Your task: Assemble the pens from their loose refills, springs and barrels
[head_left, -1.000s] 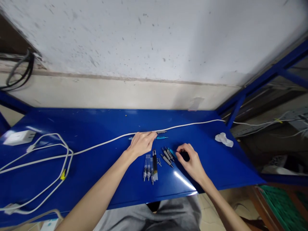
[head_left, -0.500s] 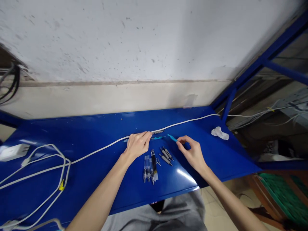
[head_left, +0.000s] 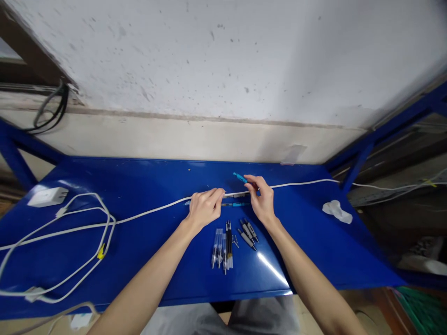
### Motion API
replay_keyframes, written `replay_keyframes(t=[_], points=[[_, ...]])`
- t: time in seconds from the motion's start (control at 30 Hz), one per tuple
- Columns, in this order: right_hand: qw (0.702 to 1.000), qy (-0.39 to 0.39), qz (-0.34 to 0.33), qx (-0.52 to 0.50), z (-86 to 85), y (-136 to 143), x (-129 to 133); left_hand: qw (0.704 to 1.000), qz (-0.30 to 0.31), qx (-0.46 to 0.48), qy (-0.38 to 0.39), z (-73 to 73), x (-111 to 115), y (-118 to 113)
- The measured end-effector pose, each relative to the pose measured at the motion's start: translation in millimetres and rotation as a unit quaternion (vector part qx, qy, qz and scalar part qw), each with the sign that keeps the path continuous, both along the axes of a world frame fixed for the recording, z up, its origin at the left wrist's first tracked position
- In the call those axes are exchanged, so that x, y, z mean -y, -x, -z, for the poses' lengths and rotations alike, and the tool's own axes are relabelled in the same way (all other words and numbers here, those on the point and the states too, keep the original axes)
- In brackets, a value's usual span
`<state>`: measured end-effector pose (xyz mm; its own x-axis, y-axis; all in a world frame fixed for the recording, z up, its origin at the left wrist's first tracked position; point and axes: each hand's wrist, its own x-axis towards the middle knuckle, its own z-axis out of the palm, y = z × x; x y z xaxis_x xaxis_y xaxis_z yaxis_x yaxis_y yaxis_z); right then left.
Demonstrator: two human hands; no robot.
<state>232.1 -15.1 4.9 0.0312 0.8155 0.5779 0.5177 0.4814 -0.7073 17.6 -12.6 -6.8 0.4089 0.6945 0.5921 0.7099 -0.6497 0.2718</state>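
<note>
We have our left hand [head_left: 204, 210] lying palm-down on the blue surface [head_left: 146, 186], fingers loosely curled, fingertips pressing on a thin blue pen [head_left: 237, 204] that lies flat just ahead of them; whether the fingers truly grip it we cannot tell. Our right hand [head_left: 261, 200] is raised just beside the left, to its right, thumb and forefinger pinched on a small light-blue pen part [head_left: 239, 177], whose free end sticks out to the left, above the surface. The other fingers are half folded.

Running right under both hands, the long white cable [head_left: 300, 183] crosses the surface from far left to far right, passing just beyond our left fingertips. Nearer to us than the hands, between the two wrists, lies a tight bundle of clear pen barrels [head_left: 221, 244] side by side, and just right of it, beneath the right wrist, a few short grey pen pieces [head_left: 248, 232] lie at a slant.

Well off to the right of the right hand sits a crumpled white scrap [head_left: 336, 211]. Far to the left of the left hand, a white charger [head_left: 47, 197] rests with looped white cords [head_left: 101, 223] around it.
</note>
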Motion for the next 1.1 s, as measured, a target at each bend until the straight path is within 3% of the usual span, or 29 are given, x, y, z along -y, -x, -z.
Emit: replay_keyframes(t=[0.2, 0.47, 1.1], points=[[0.995, -0.035, -0.064, 0.064, -1.0, 3.7, -4.8, 1.0, 0.008, 0.016, 0.005, -0.4, 0.4, 1.1], [0.994, 0.013, -0.084, 0.066, -3.2, 0.2, -4.6, 1.0, 0.011, 0.01, 0.0, 1.0, -1.2, -0.1], [0.989, 0.018, -0.081, 0.12, 0.5, -2.8, -7.4, 0.999, 0.04, -0.007, -0.008, 0.0, -5.1, -3.3]])
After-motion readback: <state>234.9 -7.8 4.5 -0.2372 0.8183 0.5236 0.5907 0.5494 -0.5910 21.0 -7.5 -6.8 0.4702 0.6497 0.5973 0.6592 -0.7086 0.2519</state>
